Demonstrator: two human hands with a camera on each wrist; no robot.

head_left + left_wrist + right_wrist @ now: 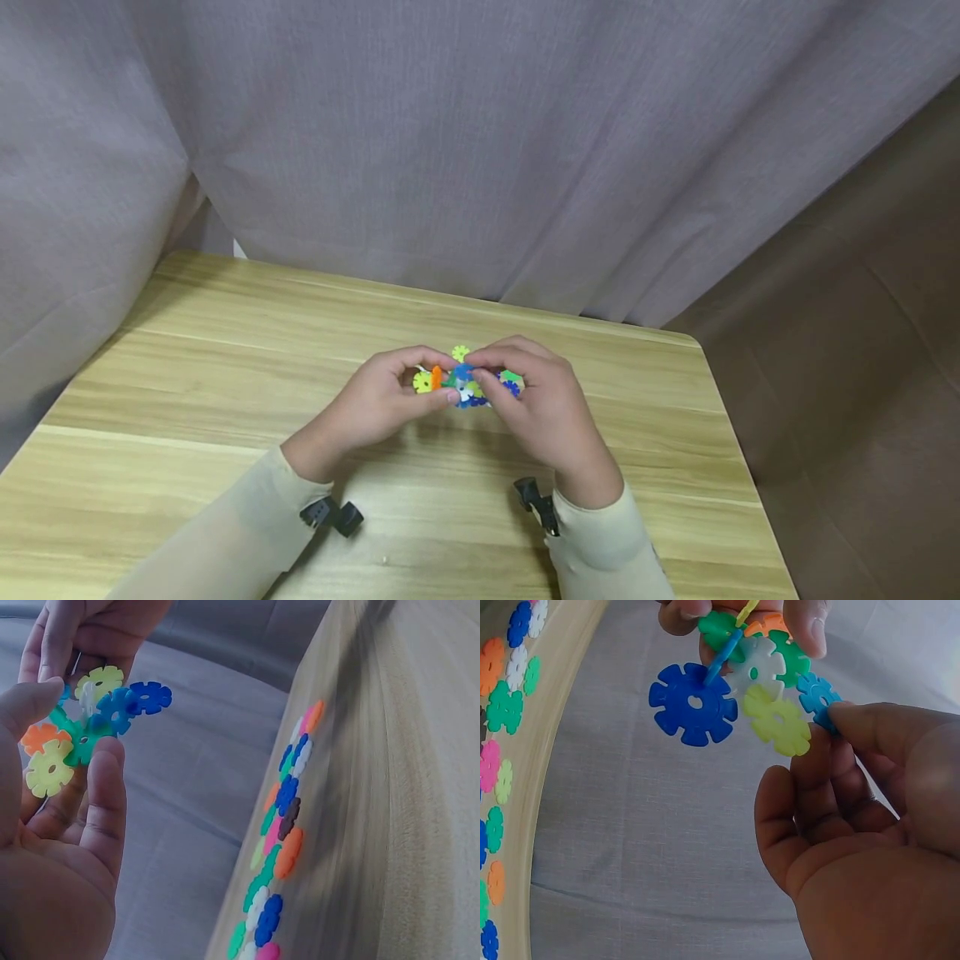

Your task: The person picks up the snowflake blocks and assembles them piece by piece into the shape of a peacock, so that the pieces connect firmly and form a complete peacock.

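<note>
**Both hands gripping the snowflake-disc cluster above the table**

You are holding a cluster of interlocked plastic discs [465,385] between both hands, raised just above the wooden table [225,350]. Your left hand [375,404] is pinching the cluster's left side, thumb and fingers curled around the yellow and orange discs. Your right hand [540,404] is gripping its right side, fingertips closing on a light blue disc [817,694]. Loose discs [281,832] are lying on the table in a row, well apart from the cluster. A grey curtain [480,125] is hanging behind the table.
</note>
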